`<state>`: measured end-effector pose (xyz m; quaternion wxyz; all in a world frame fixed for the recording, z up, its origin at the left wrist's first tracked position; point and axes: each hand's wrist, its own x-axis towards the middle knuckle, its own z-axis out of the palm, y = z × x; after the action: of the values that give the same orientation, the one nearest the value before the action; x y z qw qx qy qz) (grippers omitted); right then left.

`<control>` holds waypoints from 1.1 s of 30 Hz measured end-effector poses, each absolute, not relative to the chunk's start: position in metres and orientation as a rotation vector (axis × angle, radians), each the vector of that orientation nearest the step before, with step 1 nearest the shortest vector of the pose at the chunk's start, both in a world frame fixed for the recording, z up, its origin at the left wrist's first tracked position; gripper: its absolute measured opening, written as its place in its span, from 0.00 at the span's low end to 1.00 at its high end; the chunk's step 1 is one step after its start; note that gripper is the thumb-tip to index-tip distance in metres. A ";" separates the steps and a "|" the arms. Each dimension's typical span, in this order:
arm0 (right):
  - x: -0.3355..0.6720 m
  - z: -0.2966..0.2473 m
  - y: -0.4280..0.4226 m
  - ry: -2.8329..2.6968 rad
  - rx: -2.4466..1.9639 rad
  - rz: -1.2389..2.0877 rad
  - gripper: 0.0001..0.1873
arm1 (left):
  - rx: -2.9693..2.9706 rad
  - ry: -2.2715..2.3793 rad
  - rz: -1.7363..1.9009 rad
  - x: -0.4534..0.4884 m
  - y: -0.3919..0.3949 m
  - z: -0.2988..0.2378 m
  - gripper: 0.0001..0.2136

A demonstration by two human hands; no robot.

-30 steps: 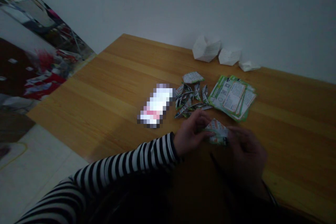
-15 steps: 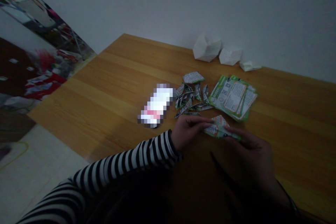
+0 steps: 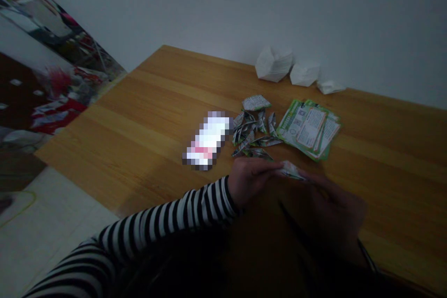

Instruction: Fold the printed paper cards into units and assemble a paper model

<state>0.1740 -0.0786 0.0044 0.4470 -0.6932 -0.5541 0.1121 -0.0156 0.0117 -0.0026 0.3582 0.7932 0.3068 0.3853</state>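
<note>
Head: folded paper [image 3: 292, 171] between fingers [image 3: 267, 167]

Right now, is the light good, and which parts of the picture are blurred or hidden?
Head view: dim light, deep shadow near the body; the right hand is motion-smeared, and the folded paper between it and the left hand looks soft; print on the green leaflets is unreadable; a pixelated patch hides one thing on the table.

3 wht wads [image 3: 273, 64] [image 3: 305, 74] [image 3: 330, 86], 1 leaflet stack [image 3: 309, 128], 2 hands [image 3: 249, 179] [image 3: 331, 205]
</note>
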 end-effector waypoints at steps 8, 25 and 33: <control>0.177 0.011 -0.069 -1.728 -1.450 -0.032 0.07 | 2.577 0.759 1.115 -0.013 0.012 0.007 0.10; 0.169 0.008 -0.066 -1.144 -1.666 0.636 0.04 | 1.834 0.597 0.584 -0.008 0.007 0.004 0.12; 0.172 0.007 -0.064 -1.053 -1.691 0.657 0.03 | 1.475 0.561 0.446 -0.007 0.011 0.007 0.12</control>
<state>0.1722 -0.0641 0.0071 0.4988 -0.6988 -0.4350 0.2713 -0.0071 0.0112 0.0068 0.6823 0.6575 0.2503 0.1988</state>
